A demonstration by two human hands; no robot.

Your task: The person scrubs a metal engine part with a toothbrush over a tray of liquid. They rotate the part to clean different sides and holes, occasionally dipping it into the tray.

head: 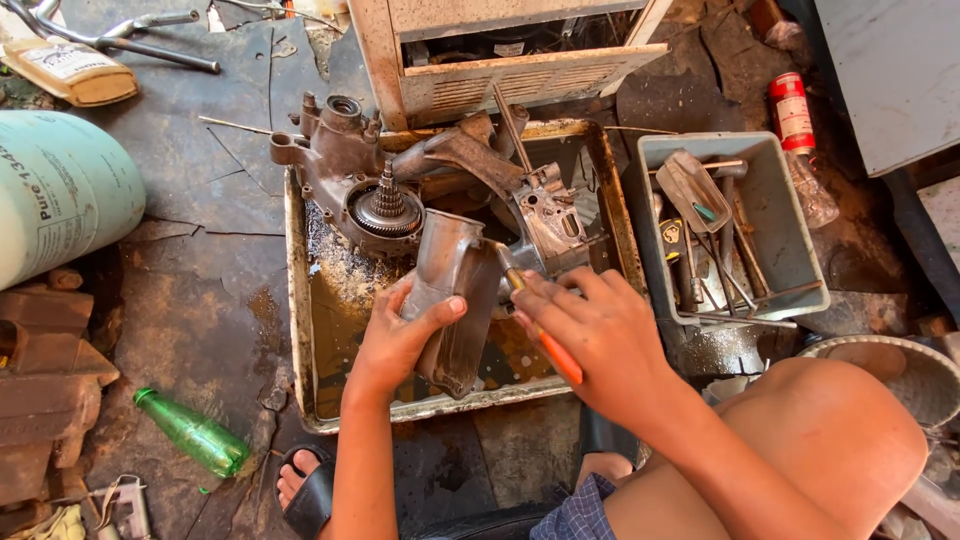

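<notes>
Where tray [300, 330] sits, cracked floor [200, 270]

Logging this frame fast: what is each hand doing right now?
Left hand: closed around the grey metal engine cover, held over the tray.
Right hand: closed on the orange-handled brush, its tip at the cover.

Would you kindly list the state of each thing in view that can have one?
Left hand: closed around the metal cover, holding it tilted over the tray.
Right hand: gripping an orange-handled brush, tip against the cover.
Tray: holds dirty liquid.
Engine case: opened, gears exposed, resting on the tray.
Green bottle: lying on its side.
Grey bin: full of tools.
</notes>
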